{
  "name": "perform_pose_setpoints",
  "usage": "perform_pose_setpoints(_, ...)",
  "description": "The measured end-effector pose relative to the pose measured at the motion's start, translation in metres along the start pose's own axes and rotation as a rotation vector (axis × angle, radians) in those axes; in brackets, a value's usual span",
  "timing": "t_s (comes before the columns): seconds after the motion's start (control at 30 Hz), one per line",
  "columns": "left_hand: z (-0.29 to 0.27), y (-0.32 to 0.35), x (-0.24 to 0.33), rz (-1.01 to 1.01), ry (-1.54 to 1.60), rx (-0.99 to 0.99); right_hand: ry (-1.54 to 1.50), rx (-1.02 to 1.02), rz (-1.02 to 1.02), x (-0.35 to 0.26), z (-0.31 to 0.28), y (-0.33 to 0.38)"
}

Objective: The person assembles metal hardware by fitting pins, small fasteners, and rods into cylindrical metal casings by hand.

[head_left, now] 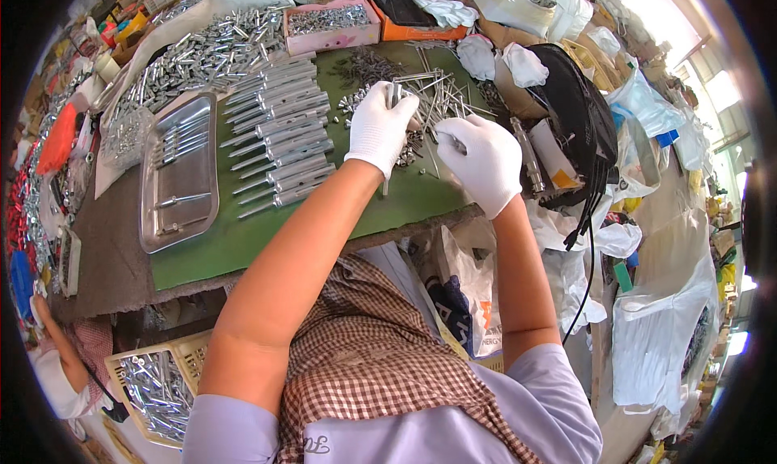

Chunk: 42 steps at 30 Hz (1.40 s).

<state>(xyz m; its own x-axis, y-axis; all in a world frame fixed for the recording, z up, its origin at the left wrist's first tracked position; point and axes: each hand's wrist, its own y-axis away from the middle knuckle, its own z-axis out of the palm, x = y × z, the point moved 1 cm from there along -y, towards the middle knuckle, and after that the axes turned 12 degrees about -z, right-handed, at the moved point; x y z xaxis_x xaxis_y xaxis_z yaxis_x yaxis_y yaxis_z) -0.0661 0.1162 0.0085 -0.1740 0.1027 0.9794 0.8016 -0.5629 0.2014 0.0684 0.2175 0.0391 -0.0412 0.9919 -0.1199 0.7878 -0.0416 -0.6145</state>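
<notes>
My left hand, in a white glove, is closed around a grey metal tube-like part. Its top end shows above the fingers, and what seems to be its lower end sticks out below the hand. To the right, my gloved right hand has its fingers pinched together; a bit of grey metal shows at them, too small to name. Loose long thin metal pins lie fanned out behind both hands. A row of metal sleeves with rods in them lies left of my left hand on the green mat.
A steel tray with several rods stands at the left. Behind it is a heap of metal fasteners, beside a pink box of small parts. A black bag sits at the right. Another person's arm shows far left.
</notes>
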Motion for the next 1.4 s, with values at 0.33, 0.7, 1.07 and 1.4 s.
perform_pose_setpoints(0.33, -0.005, -0.001, 0.003, -0.042, 0.058, 0.047, -0.040, 0.025, 0.138, 0.000, 0.006, 0.000)
perform_pose_setpoints(0.7, -0.021, 0.024, 0.011, -0.151, 0.400, -0.049, -0.128, 0.118, 0.174, -0.005, 0.019, -0.004)
perform_pose_setpoints(1.07, -0.088, 0.167, -0.026, -0.005, 0.017, -0.074, -0.964, -0.069, 0.348, -0.102, 0.012, 0.016)
perform_pose_setpoints(1.4, -0.136, 0.254, -0.115, -0.476, 0.143, 0.091, -1.267, -0.312, 0.283, -0.171, 0.069, 0.113)
